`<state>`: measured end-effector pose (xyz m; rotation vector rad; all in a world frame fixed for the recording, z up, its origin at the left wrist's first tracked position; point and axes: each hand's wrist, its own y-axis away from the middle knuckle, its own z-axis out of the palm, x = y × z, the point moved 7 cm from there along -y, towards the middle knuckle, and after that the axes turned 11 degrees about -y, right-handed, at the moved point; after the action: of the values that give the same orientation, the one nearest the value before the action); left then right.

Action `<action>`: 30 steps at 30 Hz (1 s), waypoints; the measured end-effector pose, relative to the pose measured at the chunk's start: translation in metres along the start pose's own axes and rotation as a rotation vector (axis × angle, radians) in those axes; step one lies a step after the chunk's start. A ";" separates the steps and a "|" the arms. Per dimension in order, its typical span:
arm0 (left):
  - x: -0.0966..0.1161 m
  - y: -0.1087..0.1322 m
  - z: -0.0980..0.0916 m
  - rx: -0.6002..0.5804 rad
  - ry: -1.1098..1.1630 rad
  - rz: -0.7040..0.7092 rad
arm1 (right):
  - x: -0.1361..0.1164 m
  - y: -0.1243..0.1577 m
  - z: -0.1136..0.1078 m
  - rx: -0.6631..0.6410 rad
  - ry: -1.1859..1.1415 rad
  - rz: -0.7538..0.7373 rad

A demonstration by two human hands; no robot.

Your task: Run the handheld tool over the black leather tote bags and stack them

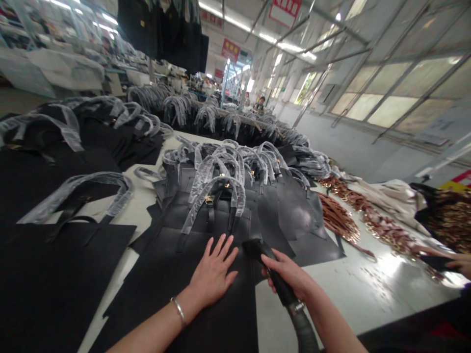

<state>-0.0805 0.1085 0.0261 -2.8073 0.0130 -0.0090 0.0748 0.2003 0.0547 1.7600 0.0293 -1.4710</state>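
Observation:
My left hand [215,272] lies flat with its fingers spread on a black leather bag panel [228,318]. Wrapped round a black hose nozzle [277,279], my right hand [285,270] is closed on its grip. The nozzle's flat tip rests on or just above the panel, right of my left fingertips; I cannot tell if it touches. A metal clamp joins it to a ribbed hose [304,328]. Beyond the fingers, plastic-wrapped handles [215,196] with gold-coloured fittings stand up from overlapping black panels [290,211].
More black panels [55,274] with wrapped handles lie to the left. Brown straps [338,218] with metal rings cover the right side of the white table [287,318]. A co-worker's hand [459,264] is at the far right edge. Black pieces [162,34] hang overhead.

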 end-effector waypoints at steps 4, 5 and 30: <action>0.000 0.000 0.001 0.007 0.004 -0.003 | -0.017 -0.006 -0.002 0.069 0.021 -0.099; 0.000 -0.001 0.001 0.010 0.005 -0.006 | -0.016 -0.001 -0.004 0.076 0.028 -0.103; 0.002 -0.002 -0.004 0.024 -0.015 -0.021 | 0.011 0.014 -0.007 -0.020 0.040 0.034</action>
<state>-0.0785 0.1092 0.0303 -2.7834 -0.0201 0.0069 0.0906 0.1897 0.0535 1.7658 0.0347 -1.4063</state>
